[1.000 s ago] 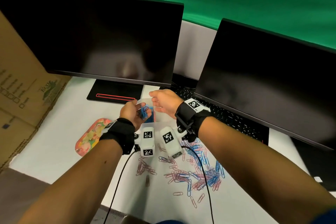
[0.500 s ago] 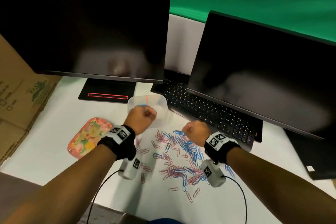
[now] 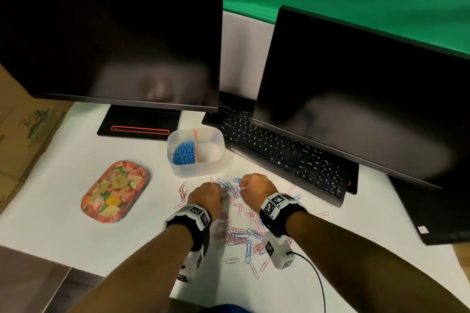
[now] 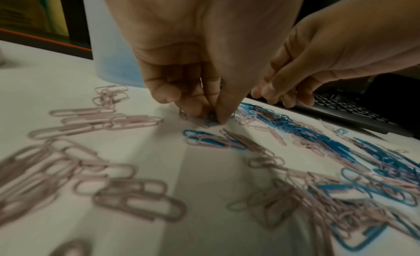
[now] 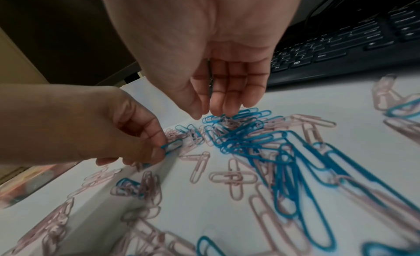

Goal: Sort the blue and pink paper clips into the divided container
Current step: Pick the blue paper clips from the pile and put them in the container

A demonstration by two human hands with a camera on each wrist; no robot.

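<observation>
Pinching one blue clip point(image 5: 171, 146): left hand point(image 3: 206, 195); two monitors point(image 3: 112, 40) behind.

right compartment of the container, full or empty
Empty: the divided container shows bare floor right of its divider, while blue clips fill the left side.

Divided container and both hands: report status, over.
Left hand pinches a blue paper clip off the pile. Right hand open, fingertips over the mixed clips. Divided container: blue clips in the left compartment, right one looks empty. Nothing blocking.
</observation>
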